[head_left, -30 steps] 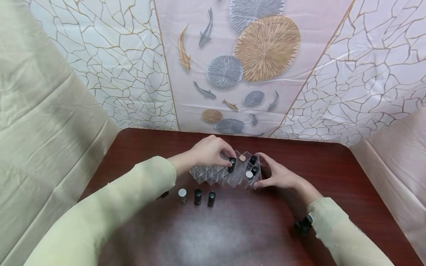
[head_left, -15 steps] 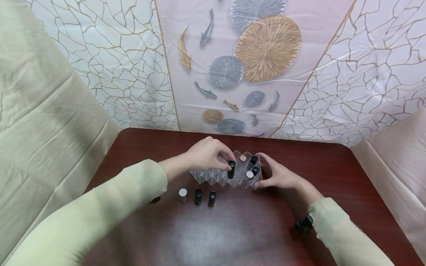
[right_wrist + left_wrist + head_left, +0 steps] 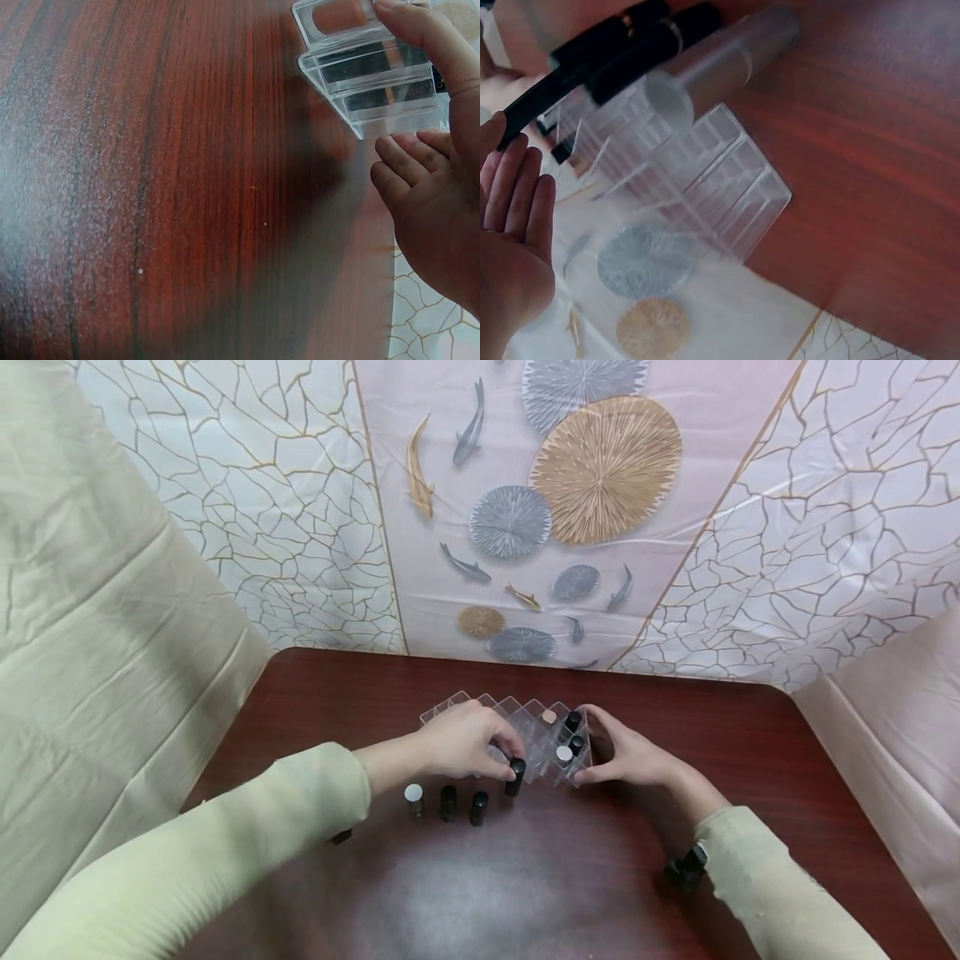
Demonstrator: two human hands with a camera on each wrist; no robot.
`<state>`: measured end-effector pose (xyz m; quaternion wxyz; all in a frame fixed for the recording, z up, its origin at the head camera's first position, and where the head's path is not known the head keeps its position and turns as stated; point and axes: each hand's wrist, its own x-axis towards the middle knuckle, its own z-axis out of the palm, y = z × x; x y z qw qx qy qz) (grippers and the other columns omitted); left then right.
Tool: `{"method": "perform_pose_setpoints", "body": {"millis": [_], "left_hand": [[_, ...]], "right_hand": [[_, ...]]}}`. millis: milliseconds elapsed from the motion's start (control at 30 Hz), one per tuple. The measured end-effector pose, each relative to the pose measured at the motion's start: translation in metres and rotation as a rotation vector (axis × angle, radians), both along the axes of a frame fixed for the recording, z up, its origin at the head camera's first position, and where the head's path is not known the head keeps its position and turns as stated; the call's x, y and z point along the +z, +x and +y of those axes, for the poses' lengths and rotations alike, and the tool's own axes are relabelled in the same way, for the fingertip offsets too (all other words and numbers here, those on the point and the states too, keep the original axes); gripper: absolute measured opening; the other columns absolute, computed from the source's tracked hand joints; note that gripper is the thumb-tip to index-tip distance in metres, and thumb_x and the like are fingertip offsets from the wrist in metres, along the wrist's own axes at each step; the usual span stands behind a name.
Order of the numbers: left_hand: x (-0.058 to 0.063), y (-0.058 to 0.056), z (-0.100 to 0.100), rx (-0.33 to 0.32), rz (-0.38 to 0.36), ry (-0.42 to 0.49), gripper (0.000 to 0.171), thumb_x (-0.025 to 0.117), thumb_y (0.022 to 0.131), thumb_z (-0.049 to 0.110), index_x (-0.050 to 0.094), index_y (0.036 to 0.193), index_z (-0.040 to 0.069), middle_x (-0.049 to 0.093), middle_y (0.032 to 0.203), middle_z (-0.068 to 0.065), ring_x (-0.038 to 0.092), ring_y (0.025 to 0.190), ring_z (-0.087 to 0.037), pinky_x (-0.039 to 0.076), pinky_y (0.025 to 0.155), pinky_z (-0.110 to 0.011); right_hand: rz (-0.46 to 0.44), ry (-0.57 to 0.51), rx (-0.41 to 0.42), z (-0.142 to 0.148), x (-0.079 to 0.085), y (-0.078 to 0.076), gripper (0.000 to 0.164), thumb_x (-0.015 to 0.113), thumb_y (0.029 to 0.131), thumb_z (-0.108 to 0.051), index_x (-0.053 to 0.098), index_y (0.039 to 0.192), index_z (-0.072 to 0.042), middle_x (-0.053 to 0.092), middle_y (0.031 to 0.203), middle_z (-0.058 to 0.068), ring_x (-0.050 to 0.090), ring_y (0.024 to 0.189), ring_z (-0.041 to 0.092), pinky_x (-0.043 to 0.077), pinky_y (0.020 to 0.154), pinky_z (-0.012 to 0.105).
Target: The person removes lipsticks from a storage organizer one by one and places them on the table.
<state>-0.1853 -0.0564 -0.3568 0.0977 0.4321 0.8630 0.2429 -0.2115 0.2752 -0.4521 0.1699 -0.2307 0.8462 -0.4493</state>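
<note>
In the head view my left hand pinches a black lipstick tube between thumb and fingertips, at the front edge of a clear lipstick organizer with diamond-shaped slots. The left wrist view shows this held tube slanting up from the fingertips. My right hand grips the organizer's right end, thumb at the front and fingers behind. Several tubes stand in the slots at that end, among them a white-topped one and a beige-topped one. My left hand hides part of the organizer's left half.
In front of the organizer, a silver-topped tube and two black tubes, a left one and a right one, stand in a row on the dark red wooden table. A patterned cloth hangs behind the table.
My left hand has drawn the black lipstick tube from over the organizer toward the table's front, slightly left, beside the row. My right hand keeps its place.
</note>
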Motion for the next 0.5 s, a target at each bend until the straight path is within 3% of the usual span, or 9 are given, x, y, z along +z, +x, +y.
{"method": "perform_pose_setpoints", "body": {"millis": [300,500], "left_hand": [[-0.017,0.010,0.006,-0.025,-0.010,-0.046,0.015,0.090,0.086,0.022,0.085,0.100,0.022,0.081,0.091,0.013,0.072,0.087,0.005,0.054,0.080,-0.018],[-0.022,0.016,0.012,-0.023,-0.041,-0.038,0.013,0.092,0.085,0.021,0.084,0.096,0.021,0.081,0.090,0.011,0.077,0.090,-0.004,0.054,0.079,-0.017]], "right_hand": [[0.016,-0.019,0.006,0.000,0.001,0.001,0.096,0.094,0.083,-0.014,0.033,0.156,-0.003,0.057,0.153,0.022,0.046,0.149,0.038,0.033,0.121,0.035],[-0.009,-0.038,0.005,-0.001,0.000,0.001,0.095,0.095,0.082,-0.012,0.034,0.155,-0.005,0.058,0.152,0.020,0.048,0.147,0.036,0.034,0.121,0.034]]}}
